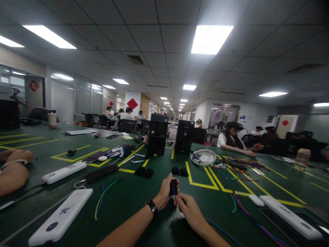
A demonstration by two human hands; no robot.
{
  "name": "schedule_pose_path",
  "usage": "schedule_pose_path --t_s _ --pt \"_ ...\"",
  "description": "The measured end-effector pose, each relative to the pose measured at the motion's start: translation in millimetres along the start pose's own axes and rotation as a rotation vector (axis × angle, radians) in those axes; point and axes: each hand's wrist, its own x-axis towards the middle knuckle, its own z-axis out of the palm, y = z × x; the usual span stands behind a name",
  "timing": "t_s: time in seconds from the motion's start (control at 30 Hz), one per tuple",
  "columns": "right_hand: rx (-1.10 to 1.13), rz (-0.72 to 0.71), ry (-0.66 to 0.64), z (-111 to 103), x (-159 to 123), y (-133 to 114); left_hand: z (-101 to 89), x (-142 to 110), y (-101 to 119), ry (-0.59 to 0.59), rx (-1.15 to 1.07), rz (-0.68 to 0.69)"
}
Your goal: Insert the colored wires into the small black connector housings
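Note:
My left hand (166, 192), with a black watch on its wrist, is closed round a small black connector block (174, 187) held just above the green table (144, 206). My right hand (186, 206) sits right beside it, fingers pinched on a thin blue wire (221, 231) whose end meets the block. Two piles of similar black blocks (180, 171) lie a little further out, near the yellow tape lines.
White power banks (61, 216) and a power strip (64, 172) lie at left, more at right (288, 214). Loose coloured wires (241, 206), a white fan grille (203, 157) and two black PC towers (158, 133) stand beyond. Another person's arm (12, 171) rests at far left; a seated person (231, 140) works at right.

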Motion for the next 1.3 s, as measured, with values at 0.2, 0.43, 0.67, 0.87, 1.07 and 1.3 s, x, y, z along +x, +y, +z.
schedule_pose_path --t_s 0.2,0.43,0.67,0.87,1.07,1.3 --pt "-0.169 -0.059 0.128 -17 5 -28 5.5 -2 0 0.135 -0.052 0.024" --pt "-0.348 -0.146 0.177 -2 -1 -26 24.4 1 12 0.207 -0.175 -0.044" --pt "-0.406 -0.178 0.174 -14 1 -16 27.0 -4 14 0.193 -0.259 -0.069" --pt "-0.419 -0.15 0.188 -2 -2 -23 31.6 -3 9 0.219 -0.265 -0.037" --pt "-0.42 -0.171 0.156 3 -1 -12 26.3 -4 10 0.192 -0.245 -0.011" --pt "-0.35 -0.171 0.213 -14 -4 -23 22.3 -3 5 0.185 -0.169 0.035"
